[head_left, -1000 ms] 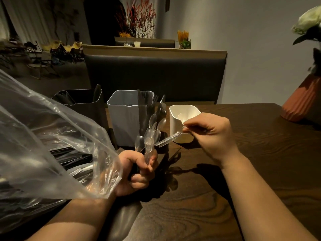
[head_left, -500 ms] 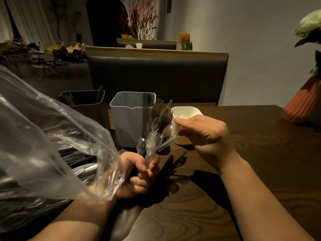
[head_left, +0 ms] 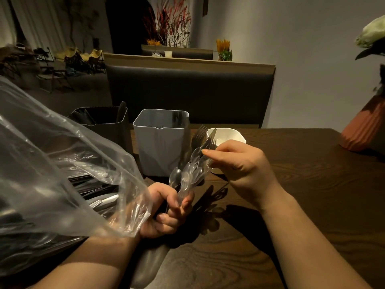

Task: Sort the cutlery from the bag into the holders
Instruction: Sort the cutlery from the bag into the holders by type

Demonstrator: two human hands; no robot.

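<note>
My left hand (head_left: 168,211) grips a bunch of clear plastic cutlery (head_left: 187,174), mostly spoons with forks and a dark knife, held upright over the table. My right hand (head_left: 241,163) is at the top of the bunch, its fingertips pinching a clear fork (head_left: 210,142) among the spoons. The clear plastic bag (head_left: 52,163) drapes over my left forearm, with more cutlery inside it. Three holders stand behind the bunch: a dark one (head_left: 100,122) with dark cutlery, a grey one (head_left: 160,147), and a small white one (head_left: 231,135) partly hidden by my right hand.
The dark wooden table (head_left: 302,195) stretches to the right. An orange ribbed vase (head_left: 364,128) with a white flower stands at the far right. A dark padded bench back (head_left: 187,90) rises behind the holders.
My right hand moved left from the white holder with its clear fork to the top of the bunch in my left hand. The left hand stayed in place.
</note>
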